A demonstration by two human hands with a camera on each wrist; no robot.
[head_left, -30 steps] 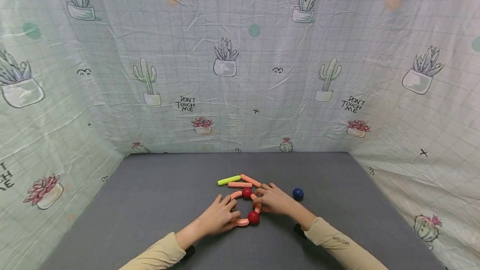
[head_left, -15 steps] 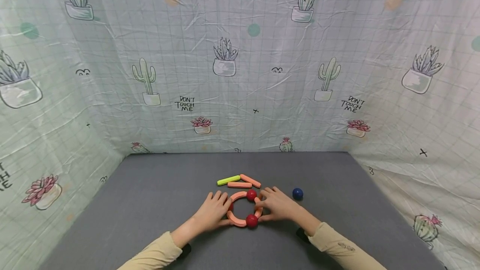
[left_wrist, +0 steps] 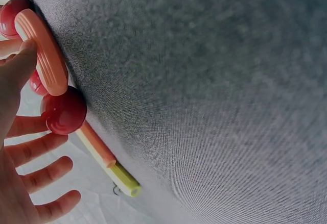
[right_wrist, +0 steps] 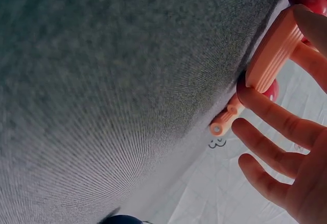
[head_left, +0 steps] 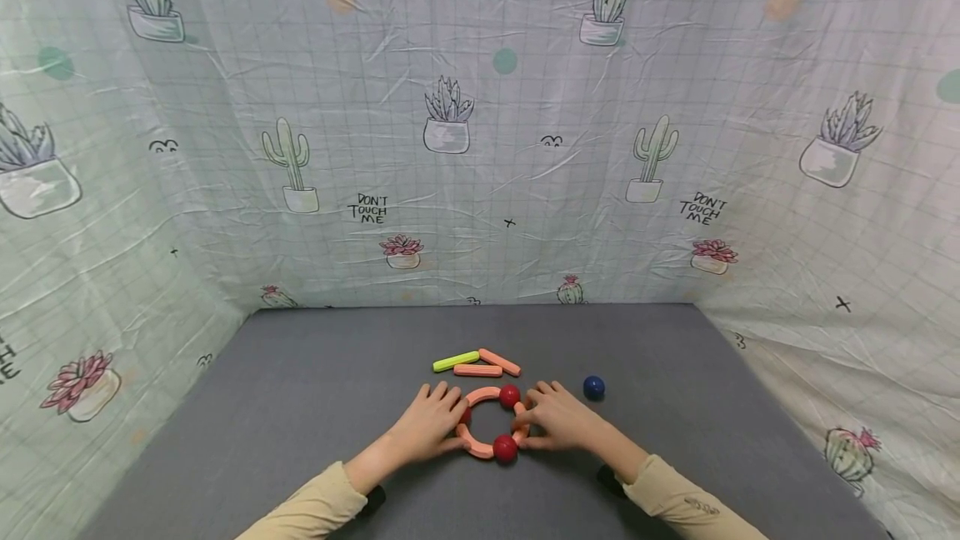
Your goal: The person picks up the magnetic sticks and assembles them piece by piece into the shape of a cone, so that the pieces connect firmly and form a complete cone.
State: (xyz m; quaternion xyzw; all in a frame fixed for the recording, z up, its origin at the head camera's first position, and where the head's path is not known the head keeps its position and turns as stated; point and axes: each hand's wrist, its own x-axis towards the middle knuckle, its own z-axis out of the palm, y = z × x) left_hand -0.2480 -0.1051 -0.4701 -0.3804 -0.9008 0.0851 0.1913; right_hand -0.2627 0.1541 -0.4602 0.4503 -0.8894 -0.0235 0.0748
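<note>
A ring of curved orange magnetic rods (head_left: 476,445) and red balls (head_left: 506,448) lies on the grey table between both hands. My left hand (head_left: 429,427) holds its left side. In the left wrist view the thumb rests on a curved rod (left_wrist: 45,53) and the index finger meets a red ball (left_wrist: 64,110), the other fingers spread. My right hand (head_left: 558,419) pinches the right-hand curved rod (right_wrist: 273,53) between thumb and index finger, the latter reaching inside the ring. Part of the left red ball (head_left: 467,415) is hidden by fingers in the head view.
Just behind the ring lie a straight yellow-green rod (head_left: 456,361) and two straight orange rods, one (head_left: 477,371) in front of the other (head_left: 499,362). A blue ball (head_left: 594,387) sits right of the right hand. A cactus-print curtain (head_left: 480,190) encloses the table (head_left: 330,373).
The ring has shifted slightly right and nearer the person. My left hand has drawn back from over the ring to its left edge, uncovering more of it. My right hand has moved slightly right.
</note>
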